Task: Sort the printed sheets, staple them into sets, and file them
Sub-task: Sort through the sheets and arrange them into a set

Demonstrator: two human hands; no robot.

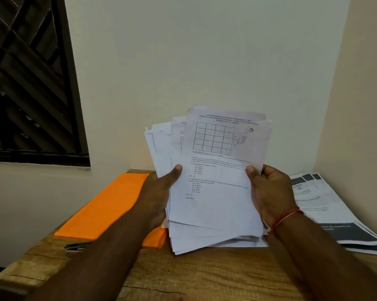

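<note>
A loose, fanned stack of printed sheets (213,192) is held upright above the wooden table (205,276). Its front page shows a grid table and lines of questions. My left hand (159,192) grips the stack's left edge, thumb on the front page. My right hand (268,192) grips the right edge, thumb on the front as well; a red thread circles that wrist. An orange file folder (105,207) lies flat on the table to the left, partly behind my left arm. A black and silver stapler (75,247) sits near the table's left edge.
More printed sheets with dark grey bands (344,224) lie spread on the table at the right. A pale wall stands close behind the table, with a side wall at the right. A dark window with a grille (29,79) is at the upper left.
</note>
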